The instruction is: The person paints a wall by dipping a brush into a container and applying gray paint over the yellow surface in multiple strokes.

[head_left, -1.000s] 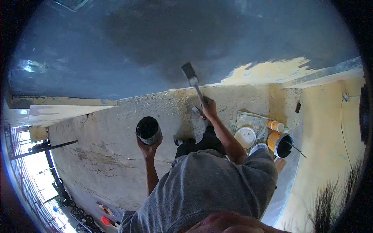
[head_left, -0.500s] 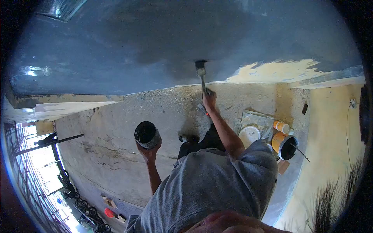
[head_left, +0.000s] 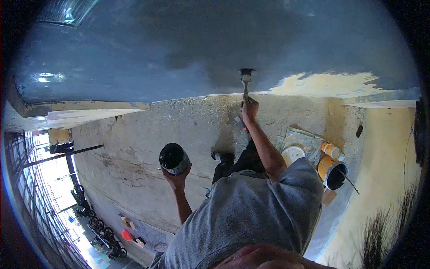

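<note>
My right hand (head_left: pixel 250 109) is closed round the handle of a paint brush (head_left: pixel 246 80), whose dark bristles touch the grey-blue painted wall (head_left: pixel 215 49). Round the brush the paint looks darker, and a cream unpainted patch (head_left: pixel 322 84) shows to its right. On the left, my left hand (head_left: pixel 176 177) holds a small paint bucket (head_left: pixel 174 158) from below and the side, with dark paint inside. The bucket hangs in the air over the floor, apart from the brush.
On the floor at right are a white lid (head_left: pixel 293 154), an orange-and-white tub (head_left: pixel 330 149) and a larger paint bucket (head_left: pixel 335 174) with a stick in it. Motorcycles (head_left: pixel 101 231) stand beyond a metal grille (head_left: pixel 38 193) at left. A red object (head_left: pixel 127 235) lies lower left.
The whole view has shifted, so most things appear further right. The brush is still against the wall, and the small bucket is still in my left hand.
</note>
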Demonstrator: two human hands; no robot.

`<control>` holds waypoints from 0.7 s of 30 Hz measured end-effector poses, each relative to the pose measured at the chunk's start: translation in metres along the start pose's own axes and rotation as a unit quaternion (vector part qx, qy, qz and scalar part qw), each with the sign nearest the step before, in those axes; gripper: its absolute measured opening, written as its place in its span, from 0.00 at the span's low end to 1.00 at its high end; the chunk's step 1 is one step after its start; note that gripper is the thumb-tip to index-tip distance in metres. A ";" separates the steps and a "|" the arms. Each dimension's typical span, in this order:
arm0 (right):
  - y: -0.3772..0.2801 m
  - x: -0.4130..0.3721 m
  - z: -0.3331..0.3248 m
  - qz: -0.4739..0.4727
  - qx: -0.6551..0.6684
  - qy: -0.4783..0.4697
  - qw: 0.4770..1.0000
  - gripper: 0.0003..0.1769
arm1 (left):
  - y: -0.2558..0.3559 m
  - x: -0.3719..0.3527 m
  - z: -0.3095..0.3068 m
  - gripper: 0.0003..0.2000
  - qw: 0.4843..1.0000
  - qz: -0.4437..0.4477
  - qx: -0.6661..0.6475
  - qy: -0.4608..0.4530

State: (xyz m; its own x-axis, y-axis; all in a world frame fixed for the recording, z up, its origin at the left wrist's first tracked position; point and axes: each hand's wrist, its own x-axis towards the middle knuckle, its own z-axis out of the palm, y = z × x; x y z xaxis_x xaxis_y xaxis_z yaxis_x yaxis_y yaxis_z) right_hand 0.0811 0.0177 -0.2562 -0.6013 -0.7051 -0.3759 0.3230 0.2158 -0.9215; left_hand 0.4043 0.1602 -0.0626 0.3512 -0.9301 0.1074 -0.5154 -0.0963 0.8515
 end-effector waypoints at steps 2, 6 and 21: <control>0.048 -0.001 0.003 -0.282 -0.188 -0.002 0.941 0.24 | 0.003 -0.006 0.001 0.46 0.999 -0.015 -0.039 -0.012; 0.046 -0.055 -0.027 -0.224 -0.302 -0.173 0.910 0.13 | 0.024 -0.007 0.007 0.45 0.996 0.063 0.062 -0.016; -0.031 -0.058 -0.007 -0.136 -0.194 -0.131 0.963 0.13 | 0.039 -0.013 0.036 0.45 0.995 0.004 -0.073 -0.068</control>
State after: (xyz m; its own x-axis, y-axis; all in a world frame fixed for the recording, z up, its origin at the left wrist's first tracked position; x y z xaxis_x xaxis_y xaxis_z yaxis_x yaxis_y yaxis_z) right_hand 0.1011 0.0563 -0.2062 -0.4041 -0.9061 -0.1251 -0.1482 0.1999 -0.9686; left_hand 0.3512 0.1560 -0.0491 0.2338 -0.9709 0.0516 -0.3954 -0.0464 0.9174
